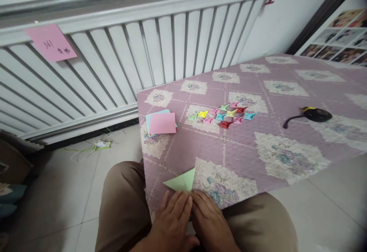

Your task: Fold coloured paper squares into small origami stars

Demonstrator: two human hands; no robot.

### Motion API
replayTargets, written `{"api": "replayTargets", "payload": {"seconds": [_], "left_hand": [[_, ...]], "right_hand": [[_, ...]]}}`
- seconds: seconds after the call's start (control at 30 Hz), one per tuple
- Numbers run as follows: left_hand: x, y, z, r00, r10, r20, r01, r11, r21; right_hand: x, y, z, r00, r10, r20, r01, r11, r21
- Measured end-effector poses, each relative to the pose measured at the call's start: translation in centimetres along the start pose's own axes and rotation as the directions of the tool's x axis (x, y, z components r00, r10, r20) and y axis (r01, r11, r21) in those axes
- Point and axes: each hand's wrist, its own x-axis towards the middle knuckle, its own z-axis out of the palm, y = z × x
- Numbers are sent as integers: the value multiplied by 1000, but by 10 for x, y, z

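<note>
The left hand (pixel 174 221) and right hand (pixel 210 223) lie side by side at the near edge of the table (pixel 286 168), touching each other. Their fingers are stretched flat, not curled. The fingertips press on the near edge of a green paper (pixel 182 181) folded into a triangle, which sticks out just beyond them, pointing far and right. Farther off to the left lies a paper stack (pixel 162 123) with a pink sheet on top. Right of it is a cluster of small folded pieces (pixel 222 114), and a black object (pixel 314 114) lies well to the right.
</note>
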Motion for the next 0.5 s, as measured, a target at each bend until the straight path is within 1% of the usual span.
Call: {"api": "replayTargets", "payload": {"seconds": [0.07,0.13,0.2,0.33,0.43,0.5], "left_hand": [[7,4,3,996,9,87,-6,999,-35],[12,3,4,986,-29,165,38,998,-46],[14,-2,4,977,-57,208,69,996,-51],[12,-7,8,973,-85,214,98,994,-54],[10,-6,12,976,-78,204,90,995,-52],[9,-4,14,983,-73,170,80,996,-38]], "right_hand": [[-1,0,2,1000,9,-15,-9,1000,13],[-3,0,4,999,1,-34,0,1000,10],[-5,-1,5,999,-16,-46,16,1000,-4],[-6,1,-2,998,-46,-44,44,999,-27],[-1,6,-14,999,-35,34,36,998,-46],[7,7,-21,994,-6,107,12,998,-62]]}}
